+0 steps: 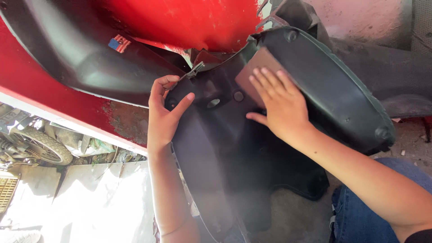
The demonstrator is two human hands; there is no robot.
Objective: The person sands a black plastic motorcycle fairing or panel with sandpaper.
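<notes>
Two hands on black panel (225, 135), left hand (163, 114) gripping edge, right hand (279, 105) flat.

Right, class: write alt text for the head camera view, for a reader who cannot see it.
Two bare hands hold a black plastic scooter panel against a red body panel: the left hand grips its edge, the right hand presses flat on it. A wheel lies at lower left.

The black plastic panel (216, 148) runs off the frame's bottom edge; the right hand (281, 105) covers part of it. A motorcycle wheel (38, 146) is cropped at left.
</notes>
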